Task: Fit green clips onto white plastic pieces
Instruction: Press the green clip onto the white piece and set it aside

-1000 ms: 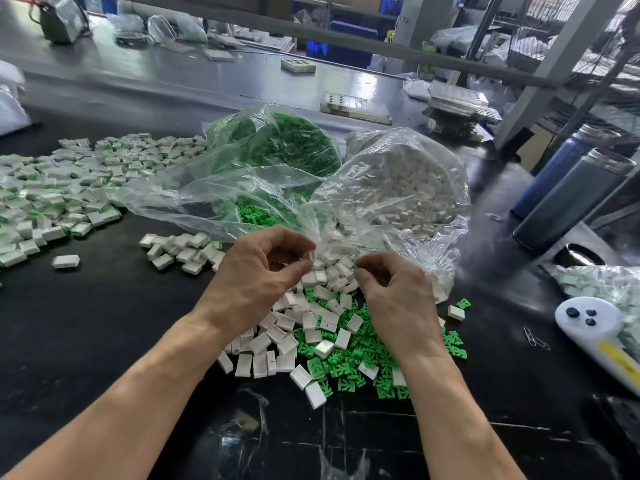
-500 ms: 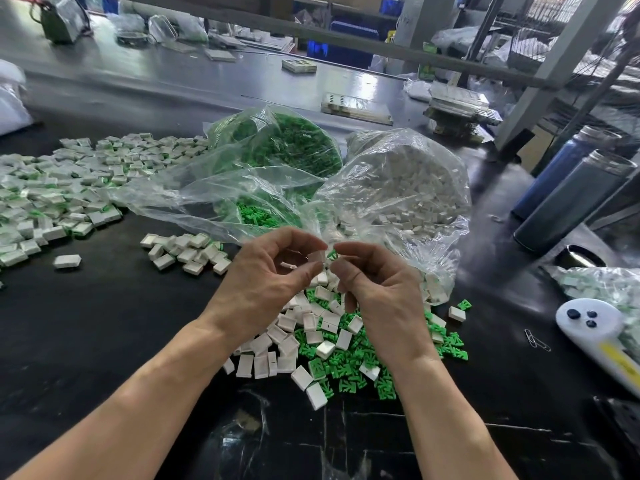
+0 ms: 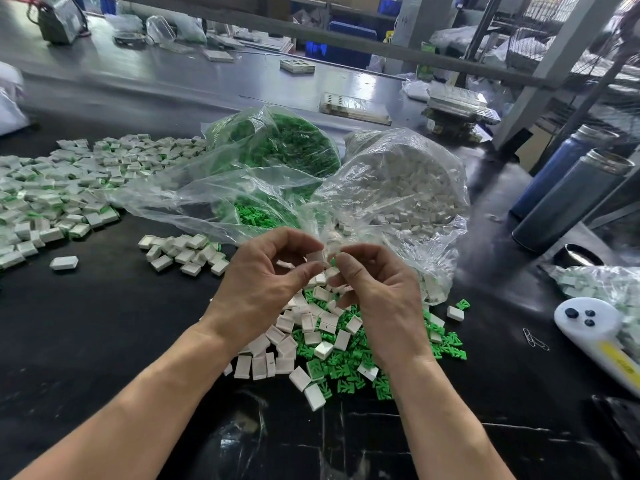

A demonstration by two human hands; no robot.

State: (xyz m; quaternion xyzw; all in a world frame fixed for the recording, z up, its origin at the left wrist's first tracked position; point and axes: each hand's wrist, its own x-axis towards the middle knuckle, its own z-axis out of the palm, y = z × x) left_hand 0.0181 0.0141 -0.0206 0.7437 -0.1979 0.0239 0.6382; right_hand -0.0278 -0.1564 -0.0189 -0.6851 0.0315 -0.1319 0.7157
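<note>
Hands: left hand (image 3: 263,282) pinches white plastic piece (image 3: 316,257), raised above bench (image 3: 104,323) | right hand (image 3: 377,292) pinches green clip (image 3: 333,261), barely visible | handling, judged: light, stiff, small, slippery; take by side edges | stock: loose pile (image 3: 332,344) beneath.

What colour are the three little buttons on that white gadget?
Dark, nearly black, buttons on the white gadget, seen in the head view at right.
</note>
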